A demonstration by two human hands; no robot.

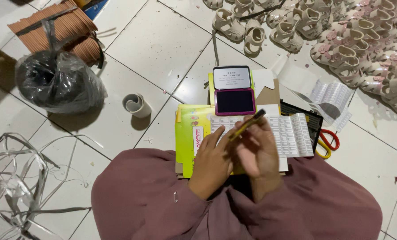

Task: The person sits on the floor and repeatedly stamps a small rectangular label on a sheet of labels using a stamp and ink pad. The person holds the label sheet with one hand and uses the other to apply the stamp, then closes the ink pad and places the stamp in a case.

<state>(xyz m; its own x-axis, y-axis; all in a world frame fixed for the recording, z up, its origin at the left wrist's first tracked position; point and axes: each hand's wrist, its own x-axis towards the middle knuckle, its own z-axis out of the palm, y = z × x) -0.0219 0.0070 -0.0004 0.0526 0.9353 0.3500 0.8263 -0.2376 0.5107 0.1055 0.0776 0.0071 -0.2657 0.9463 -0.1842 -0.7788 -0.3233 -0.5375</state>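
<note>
White tiled floor (158, 44), seen from above. Far right, heaped cream sandals (349, 49); far left, black plastic bag (58, 82); near left, tangled strapping (16, 186). Centre: open ink pad (234, 91) beyond label sheets (292, 133), scissors (329, 142) at right. Right hand (258, 151) closed around yellow-black stamp (246, 124); left hand (214, 160) flat, fingers open, touching sheets.

We sit on the tiled floor (163, 40) of a small shoe-packing workshop: rows of pale sandals (340, 35), label sheets (292, 133), an ink pad (234, 91), strapping (16, 186), scissors (329, 140)
</note>
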